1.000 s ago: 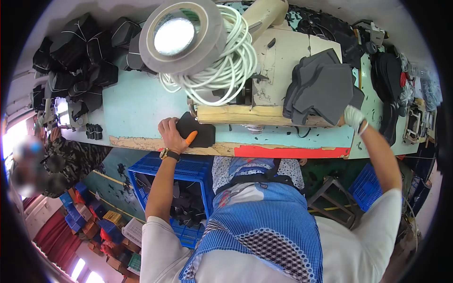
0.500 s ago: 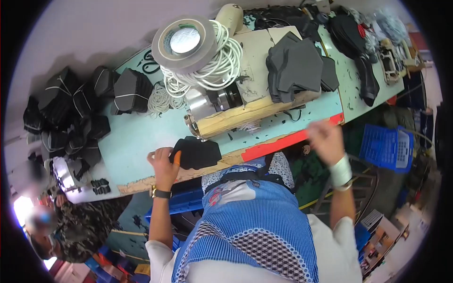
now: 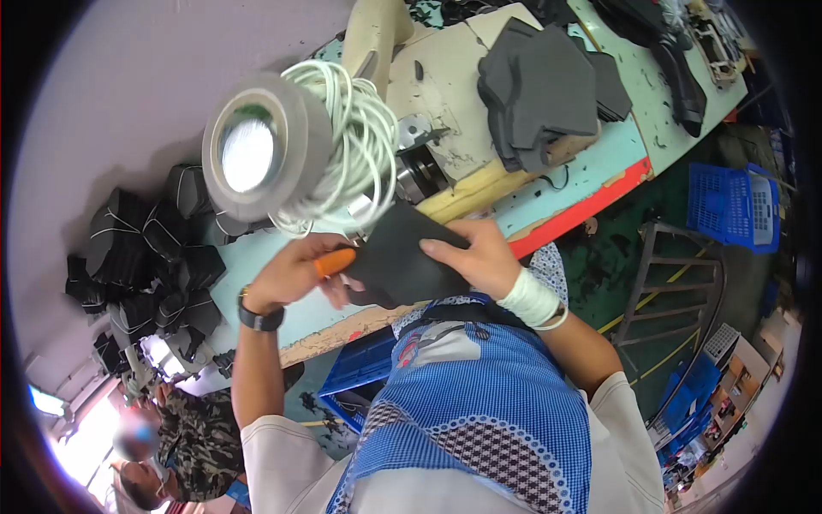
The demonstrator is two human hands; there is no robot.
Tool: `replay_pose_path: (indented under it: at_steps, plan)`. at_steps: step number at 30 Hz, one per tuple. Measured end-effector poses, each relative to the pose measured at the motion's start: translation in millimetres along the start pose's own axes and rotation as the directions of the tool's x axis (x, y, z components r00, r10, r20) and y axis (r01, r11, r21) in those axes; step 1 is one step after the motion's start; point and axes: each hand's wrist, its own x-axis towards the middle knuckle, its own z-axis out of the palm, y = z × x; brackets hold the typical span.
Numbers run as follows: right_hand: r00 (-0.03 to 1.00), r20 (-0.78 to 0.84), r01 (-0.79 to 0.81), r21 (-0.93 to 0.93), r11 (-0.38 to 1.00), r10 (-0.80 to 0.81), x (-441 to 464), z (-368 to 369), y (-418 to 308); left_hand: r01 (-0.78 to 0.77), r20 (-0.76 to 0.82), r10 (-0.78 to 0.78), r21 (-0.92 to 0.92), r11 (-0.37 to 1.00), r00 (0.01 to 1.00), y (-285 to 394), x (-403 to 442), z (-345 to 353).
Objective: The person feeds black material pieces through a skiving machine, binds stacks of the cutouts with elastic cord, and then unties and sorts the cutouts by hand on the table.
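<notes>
– Pale green worktop (image 3: 308,319), chipped along its front edge. Any writing on things?
– Some print on the blue apron (image 3: 505,398), too small to read.
– And the hands?
– Left hand (image 3: 291,276), one digit covered in orange, pinches the dark sheet (image 3: 409,255) at its nine o'clock side; that forearm reaches in from seven. Right hand (image 3: 490,259), wrist wrapped in white, grips it at three, thumb on top, forearm from four.
– So it's between them, over the front edge. Around it?
– Tape roll (image 3: 301,167) and white cord (image 3: 364,141) at ten, blocking part of the cream machine (image 3: 445,77); grey stack (image 3: 548,90) at one, blue crate (image 3: 723,210) at three, tied bundles (image 3: 120,244) at nine, a co-worker (image 3: 201,437) at eight.
</notes>
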Motion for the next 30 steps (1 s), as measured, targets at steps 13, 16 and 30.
replay_pose_path:
  at_steps: [13,16,30]
  plan:
    - [0.818,-0.197,0.400,-0.481,0.781,-0.540,-21,-33,-68,-0.177,-0.213,0.232,0.247,0.953,0.949,14,45,40]
    - [0.650,-0.173,0.531,-0.594,0.605,-0.740,-39,-31,-92,-0.001,-0.181,0.049,0.256,0.967,0.982,19,41,72]
    - [0.897,0.338,-0.346,0.138,0.928,0.284,-9,-14,-32,-0.048,0.039,0.054,-0.131,0.990,0.998,-26,-6,22]
